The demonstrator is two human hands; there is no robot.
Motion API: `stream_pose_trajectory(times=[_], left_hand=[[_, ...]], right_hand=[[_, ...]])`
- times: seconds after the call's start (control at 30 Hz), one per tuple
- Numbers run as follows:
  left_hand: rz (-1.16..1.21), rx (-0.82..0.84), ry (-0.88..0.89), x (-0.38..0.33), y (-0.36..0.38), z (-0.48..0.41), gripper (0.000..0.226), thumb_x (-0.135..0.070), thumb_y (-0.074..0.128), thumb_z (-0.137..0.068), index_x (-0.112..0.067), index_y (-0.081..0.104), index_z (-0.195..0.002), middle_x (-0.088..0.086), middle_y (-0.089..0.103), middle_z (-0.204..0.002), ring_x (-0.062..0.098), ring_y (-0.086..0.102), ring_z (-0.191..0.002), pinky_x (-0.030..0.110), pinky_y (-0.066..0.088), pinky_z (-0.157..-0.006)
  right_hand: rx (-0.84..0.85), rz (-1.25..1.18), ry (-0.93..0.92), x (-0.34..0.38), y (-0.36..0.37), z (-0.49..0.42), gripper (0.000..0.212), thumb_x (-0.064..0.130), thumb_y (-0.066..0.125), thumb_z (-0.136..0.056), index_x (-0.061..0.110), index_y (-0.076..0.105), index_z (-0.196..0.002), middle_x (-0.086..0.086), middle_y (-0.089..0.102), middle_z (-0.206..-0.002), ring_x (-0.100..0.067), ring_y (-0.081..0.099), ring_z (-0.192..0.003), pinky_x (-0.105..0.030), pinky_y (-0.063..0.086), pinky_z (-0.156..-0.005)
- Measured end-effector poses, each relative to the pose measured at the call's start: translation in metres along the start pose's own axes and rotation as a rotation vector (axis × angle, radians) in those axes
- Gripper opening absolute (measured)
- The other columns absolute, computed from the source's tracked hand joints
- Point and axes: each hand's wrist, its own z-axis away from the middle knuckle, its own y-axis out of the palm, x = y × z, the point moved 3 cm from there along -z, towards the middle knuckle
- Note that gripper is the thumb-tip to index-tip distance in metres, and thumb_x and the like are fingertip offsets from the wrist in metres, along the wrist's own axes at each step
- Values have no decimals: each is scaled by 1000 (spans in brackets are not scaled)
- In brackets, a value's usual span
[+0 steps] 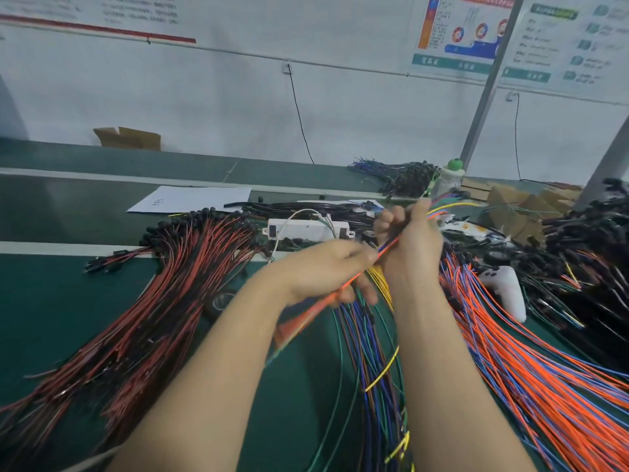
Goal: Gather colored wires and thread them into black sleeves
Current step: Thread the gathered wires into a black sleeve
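Observation:
Above the green bench, both hands hold a thin bundle of colored wires point(386, 249), orange, blue and yellow. My right hand point(410, 243) grips the bundle's upper part, fingers curled round it; yellow and green ends stick out past the fist. My left hand point(323, 270) grips the same bundle lower down, and its blurred orange tail point(299, 321) trails toward me. Loose blue, green and yellow wires point(371, 352) hang below my hands. Whether a black sleeve is on the bundle I cannot tell.
A fan of red-black wires with black caps point(143, 301) covers the bench point(61, 301) at left. Orange-blue wires point(531, 362) spread at right, beside a white gun-shaped tool point(503, 287). A white box point(308, 228), paper sheet point(190, 199), bottle point(449, 180) and black wire piles point(592, 247) lie behind.

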Motion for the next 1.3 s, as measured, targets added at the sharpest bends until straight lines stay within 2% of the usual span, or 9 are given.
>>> stream_pose_trajectory(times=[0.07, 0.23, 0.33, 0.5, 0.6, 0.7, 0.9, 1.03, 1.3], left_hand=[[107, 101, 8, 10, -2, 8, 28, -27, 32, -103, -13, 55, -96, -3, 41, -60, 3, 27, -40, 13, 24, -39], [5, 67, -2, 19, -2, 4, 30, -25, 32, -103, -16, 58, -91, -4, 28, -61, 4, 22, -45, 14, 20, -43], [0, 139, -11, 26, -6, 4, 28, -27, 36, -102, -16, 62, -106, -5, 30, -62, 4, 22, -47, 15, 20, -45], [129, 109, -43, 47, -9, 4, 30, -27, 39, -101, -13, 63, -112, -4, 23, -62, 6, 18, -50, 16, 16, -45], [190, 90, -33, 49, 6, -7, 27, -25, 41, -100, -9, 62, -108, -7, 27, -58, 4, 19, -45, 13, 16, -42], [288, 65, -42, 59, 7, -10, 21, -24, 47, -98, -9, 61, -92, -5, 50, -63, 1, 29, -42, 11, 22, -40], [762, -296, -167, 93, -1, -8, 27, -23, 48, -97, -10, 64, -80, 4, 69, -72, 8, 62, -59, 21, 55, -56], [1143, -465, -142, 92, 15, -23, 32, -17, 36, -102, -1, 56, -83, 13, 72, -73, 17, 69, -64, 28, 58, -57], [760, -530, -139, 91, 17, -27, 27, -16, 41, -101, -5, 59, -84, 8, 65, -84, 13, 61, -68, 21, 55, -58]], right_hand=[[47, 22, -39, 10, -6, -7, 38, 29, 30, -106, 18, 34, -70, 10, 25, -40, -3, 24, -32, -13, 20, -34], [257, -229, 183, 18, -19, -6, 42, 40, 39, -99, 18, 48, -64, 7, 21, -40, -6, 12, -34, -17, 12, -34], [189, -208, 199, 28, -29, -7, 53, 34, 40, -100, 18, 43, -50, 6, 18, -37, -10, 3, -41, -19, 10, -32], [140, -181, 93, 34, -41, -9, 43, 36, 36, -102, 17, 45, -64, 7, 20, -37, -6, 11, -32, -17, 14, -32], [182, -104, 244, 1, -41, -2, 42, 38, 35, -101, 17, 41, -66, 7, 21, -34, -3, 16, -27, -16, 14, -29], [121, -62, 264, -14, -51, -1, 46, 43, 29, -102, 18, 37, -64, 8, 19, -34, -4, 12, -27, -16, 12, -28], [57, -111, 92, -8, -60, -12, 57, 44, 27, -103, 17, 44, -56, 9, 19, -36, -4, 15, -28, -15, 11, -32], [67, -14, 93, -28, -57, -8, 48, 40, 31, -103, 15, 42, -64, 10, 20, -36, -4, 17, -28, -16, 15, -30], [68, -1, 114, -41, -60, -7, 51, 46, 30, -102, 15, 41, -62, 9, 18, -40, -5, 14, -31, -16, 12, -34]])
